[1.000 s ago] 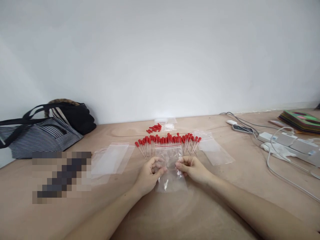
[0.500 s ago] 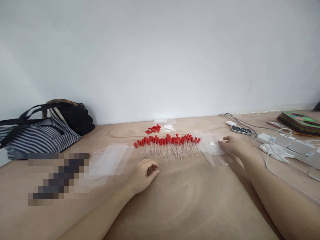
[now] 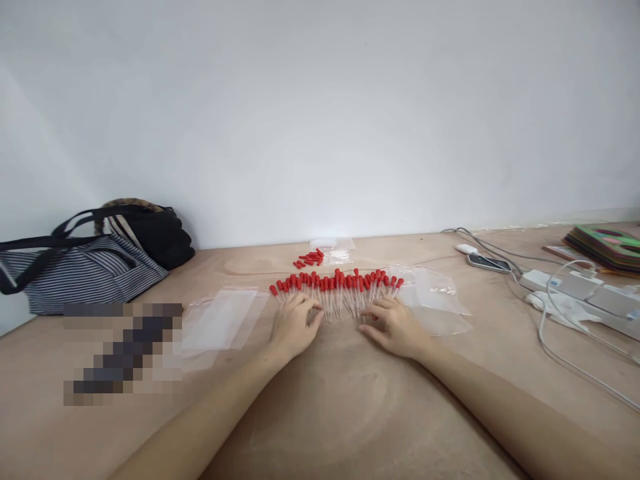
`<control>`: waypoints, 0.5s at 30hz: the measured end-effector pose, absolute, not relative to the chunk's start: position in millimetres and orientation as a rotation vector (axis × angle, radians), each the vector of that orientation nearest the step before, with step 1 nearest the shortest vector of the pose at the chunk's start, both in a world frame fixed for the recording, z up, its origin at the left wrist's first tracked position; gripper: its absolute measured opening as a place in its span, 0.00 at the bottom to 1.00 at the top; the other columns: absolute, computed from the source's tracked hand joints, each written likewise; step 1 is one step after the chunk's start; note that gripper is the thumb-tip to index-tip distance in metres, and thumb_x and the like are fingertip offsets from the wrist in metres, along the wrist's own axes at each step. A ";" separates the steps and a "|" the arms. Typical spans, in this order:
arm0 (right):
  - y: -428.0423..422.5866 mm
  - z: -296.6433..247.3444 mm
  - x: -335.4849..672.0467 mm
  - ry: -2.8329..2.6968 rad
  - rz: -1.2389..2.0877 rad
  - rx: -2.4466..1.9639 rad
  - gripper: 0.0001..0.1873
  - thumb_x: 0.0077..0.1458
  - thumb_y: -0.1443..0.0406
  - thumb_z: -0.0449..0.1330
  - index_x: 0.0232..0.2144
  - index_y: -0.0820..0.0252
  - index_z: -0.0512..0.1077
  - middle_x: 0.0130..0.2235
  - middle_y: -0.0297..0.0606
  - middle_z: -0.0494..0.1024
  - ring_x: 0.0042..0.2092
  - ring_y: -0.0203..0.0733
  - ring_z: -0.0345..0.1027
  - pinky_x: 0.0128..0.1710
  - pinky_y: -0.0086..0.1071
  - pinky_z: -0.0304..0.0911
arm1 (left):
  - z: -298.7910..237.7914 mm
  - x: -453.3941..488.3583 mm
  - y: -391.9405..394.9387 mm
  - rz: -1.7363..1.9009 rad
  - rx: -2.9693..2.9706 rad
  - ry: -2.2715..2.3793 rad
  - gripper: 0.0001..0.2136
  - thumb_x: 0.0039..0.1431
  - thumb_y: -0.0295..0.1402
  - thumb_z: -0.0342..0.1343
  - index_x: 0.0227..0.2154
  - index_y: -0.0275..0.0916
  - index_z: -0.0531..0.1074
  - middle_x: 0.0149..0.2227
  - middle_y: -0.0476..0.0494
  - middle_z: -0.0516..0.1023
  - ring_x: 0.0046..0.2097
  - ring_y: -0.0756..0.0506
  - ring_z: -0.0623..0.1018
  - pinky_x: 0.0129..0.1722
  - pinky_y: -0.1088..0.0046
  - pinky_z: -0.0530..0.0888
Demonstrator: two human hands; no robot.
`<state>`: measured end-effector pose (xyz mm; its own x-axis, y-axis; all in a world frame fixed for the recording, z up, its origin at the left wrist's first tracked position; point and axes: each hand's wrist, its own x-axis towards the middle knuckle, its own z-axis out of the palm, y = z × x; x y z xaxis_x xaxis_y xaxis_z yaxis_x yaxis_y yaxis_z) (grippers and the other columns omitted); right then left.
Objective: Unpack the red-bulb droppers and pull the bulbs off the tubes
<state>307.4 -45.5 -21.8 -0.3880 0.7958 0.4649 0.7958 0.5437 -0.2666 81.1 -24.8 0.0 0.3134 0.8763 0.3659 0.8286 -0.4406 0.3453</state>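
Observation:
A wide row of droppers [image 3: 345, 283] with red rubber bulbs and clear tubes lies on the table, bulbs toward the wall. My left hand [image 3: 296, 325] rests at the left part of the row, fingers curved over the tube ends, with a gap between thumb and fingers. At the right part, my right hand [image 3: 393, 327] is loosely bent with its thumb apart, fingertips at the tubes. Neither hand shows anything gripped. Beyond the row is a small heap of loose red bulbs [image 3: 311, 257], beside clear tubes [image 3: 337, 256] on a plastic bag.
Clear plastic bags lie left [image 3: 220, 320] and right [image 3: 430, 293] of the droppers. A striped bag [image 3: 95, 273] stands far left, near a pixelated dark patch. Power strips [image 3: 580, 285], cables, a small black device [image 3: 489, 263] and coloured sheets [image 3: 605, 247] are on the right.
My right hand has left the plastic bag on the right and moved left to the droppers. My left hand has moved slightly forward, over the tube ends.

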 end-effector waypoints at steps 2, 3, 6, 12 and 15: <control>-49.3 -24.6 302.8 -2.218 0.011 -1.289 0.10 0.50 0.58 0.54 0.32 0.58 0.69 0.30 0.37 0.71 0.34 0.41 0.63 0.36 0.34 0.54 | 5.3 98.9 -13.3 0.740 2.391 1.767 0.06 0.53 0.33 0.51 0.31 0.41 0.72 0.36 0.45 0.71 0.42 0.43 0.68 0.43 0.68 0.63; -49.6 -26.1 302.9 -2.181 0.012 -1.306 0.11 0.50 0.57 0.55 0.31 0.58 0.68 0.30 0.37 0.70 0.34 0.41 0.62 0.35 0.34 0.55 | 7.4 108.1 -7.8 0.730 2.353 1.821 0.07 0.53 0.35 0.51 0.31 0.41 0.72 0.37 0.44 0.71 0.42 0.43 0.68 0.43 0.67 0.63; -45.6 -30.3 308.7 -2.045 -0.030 -1.346 0.13 0.47 0.55 0.57 0.31 0.59 0.66 0.31 0.39 0.70 0.35 0.42 0.62 0.35 0.34 0.56 | 9.8 130.6 6.5 0.695 2.259 1.941 0.12 0.50 0.43 0.52 0.30 0.40 0.73 0.38 0.41 0.71 0.45 0.39 0.67 0.44 0.62 0.62; -36.1 -35.0 318.9 -1.964 -0.062 -1.358 0.08 0.50 0.60 0.55 0.31 0.58 0.68 0.31 0.40 0.69 0.36 0.44 0.62 0.36 0.36 0.57 | 4.8 143.9 29.3 0.576 2.121 2.099 0.15 0.47 0.46 0.52 0.26 0.40 0.75 0.41 0.37 0.72 0.47 0.35 0.66 0.45 0.58 0.60; -35.0 -36.7 317.8 -1.975 -0.040 -1.361 0.07 0.49 0.62 0.55 0.30 0.58 0.68 0.31 0.40 0.68 0.36 0.44 0.62 0.37 0.36 0.57 | 5.8 144.9 36.8 0.533 2.092 2.125 0.14 0.47 0.45 0.53 0.27 0.42 0.76 0.42 0.37 0.73 0.48 0.34 0.67 0.46 0.57 0.59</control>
<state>317.8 -35.0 -36.7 -0.1779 0.7999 0.5732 0.8226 0.4406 -0.3595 144.9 36.8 5.8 -0.0431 0.9856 0.1634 0.9462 -0.0122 0.3234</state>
